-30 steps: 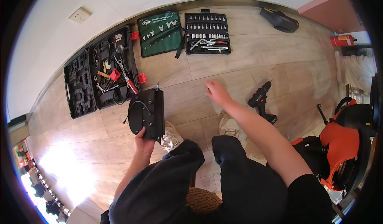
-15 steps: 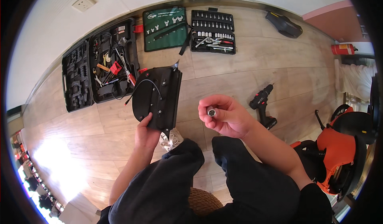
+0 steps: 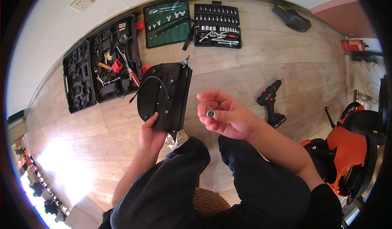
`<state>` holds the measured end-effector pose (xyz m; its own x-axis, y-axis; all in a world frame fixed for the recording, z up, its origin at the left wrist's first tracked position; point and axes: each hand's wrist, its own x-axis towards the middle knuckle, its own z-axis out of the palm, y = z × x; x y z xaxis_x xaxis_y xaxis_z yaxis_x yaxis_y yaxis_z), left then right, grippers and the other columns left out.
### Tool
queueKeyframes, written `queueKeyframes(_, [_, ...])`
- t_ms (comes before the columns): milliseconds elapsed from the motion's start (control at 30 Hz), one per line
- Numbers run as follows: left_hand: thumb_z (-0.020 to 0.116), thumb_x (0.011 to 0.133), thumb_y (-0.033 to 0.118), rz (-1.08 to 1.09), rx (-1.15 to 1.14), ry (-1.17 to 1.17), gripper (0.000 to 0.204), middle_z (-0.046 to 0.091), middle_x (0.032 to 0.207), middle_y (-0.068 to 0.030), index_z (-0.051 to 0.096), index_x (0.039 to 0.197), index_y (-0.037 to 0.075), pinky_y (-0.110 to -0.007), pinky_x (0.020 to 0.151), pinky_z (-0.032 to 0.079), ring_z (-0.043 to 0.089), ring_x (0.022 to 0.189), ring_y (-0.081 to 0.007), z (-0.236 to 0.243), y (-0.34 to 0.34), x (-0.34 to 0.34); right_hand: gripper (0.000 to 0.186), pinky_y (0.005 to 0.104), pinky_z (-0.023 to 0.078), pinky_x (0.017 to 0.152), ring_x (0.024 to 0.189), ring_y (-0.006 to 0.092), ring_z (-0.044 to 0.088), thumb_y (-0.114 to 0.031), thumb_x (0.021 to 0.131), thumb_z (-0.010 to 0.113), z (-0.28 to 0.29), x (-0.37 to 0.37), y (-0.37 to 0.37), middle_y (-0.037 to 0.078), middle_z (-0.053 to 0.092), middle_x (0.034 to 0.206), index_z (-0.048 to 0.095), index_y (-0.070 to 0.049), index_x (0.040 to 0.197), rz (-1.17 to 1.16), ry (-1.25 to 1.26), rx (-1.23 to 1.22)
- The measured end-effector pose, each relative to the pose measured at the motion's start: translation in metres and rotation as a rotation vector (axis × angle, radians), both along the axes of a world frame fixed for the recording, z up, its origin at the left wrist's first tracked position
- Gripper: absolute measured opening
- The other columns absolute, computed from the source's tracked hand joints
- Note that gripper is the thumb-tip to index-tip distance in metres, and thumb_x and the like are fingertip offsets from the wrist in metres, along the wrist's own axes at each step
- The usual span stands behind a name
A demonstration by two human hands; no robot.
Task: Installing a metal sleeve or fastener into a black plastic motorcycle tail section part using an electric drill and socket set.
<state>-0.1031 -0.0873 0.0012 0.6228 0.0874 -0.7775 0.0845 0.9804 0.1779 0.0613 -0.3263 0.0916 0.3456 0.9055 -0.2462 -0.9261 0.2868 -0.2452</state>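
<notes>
My left hand grips the lower edge of a black plastic panel, thumb on its face. Several bolts stud that panel, a thin black cable curves over it, and a pointed tip sticks out at its top corner. To the right of it, apart from the panel, my right hand pinches a small silver socket between thumb and fingers, its hollow end turned up toward me. Part of the socket is hidden by my fingers.
On the wooden floor lie an open black toolbox with mixed tools, a green wrench pouch, a socket set case, a cordless drill and a black elongated object. A fire extinguisher and an orange machine stand right.
My right hand has shifted slightly left with the socket, nearer the panel. The panel has moved a little right and tilted slightly in my left hand.
</notes>
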Motion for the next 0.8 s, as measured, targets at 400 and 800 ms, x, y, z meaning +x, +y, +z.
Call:
queueKeyframes(400, [0.054, 0.101, 0.008, -0.014, 0.048, 0.023, 0.044, 0.059, 0.14, -0.0185, 0.048, 0.143, -0.002, -0.052, 0.115, 0.043, 0.058, 0.129, -0.0338, 0.004, -0.003, 0.002, 0.024, 0.0314, 0.055, 0.091, 0.1, 0.0161, 0.064, 0.005, 0.096, 0.066, -0.015, -0.008, -0.001, 0.01, 0.064, 0.122, 0.062, -0.007, 0.117, -0.116, -0.199, -0.09])
queueKeyframes(800, [0.054, 0.101, 0.008, -0.038, 0.043, 0.039, 0.043, 0.06, 0.14, -0.0186, 0.049, 0.142, -0.002, -0.052, 0.114, 0.043, 0.058, 0.13, -0.0335, 0.006, -0.003, 0.004, 0.058, 0.0357, 0.057, 0.095, 0.102, 0.0212, 0.065, 0.021, 0.081, 0.061, 0.0, 0.002, 0.0, 0.012, 0.056, 0.113, 0.054, 0.003, 0.135, -0.403, -1.459, -0.562])
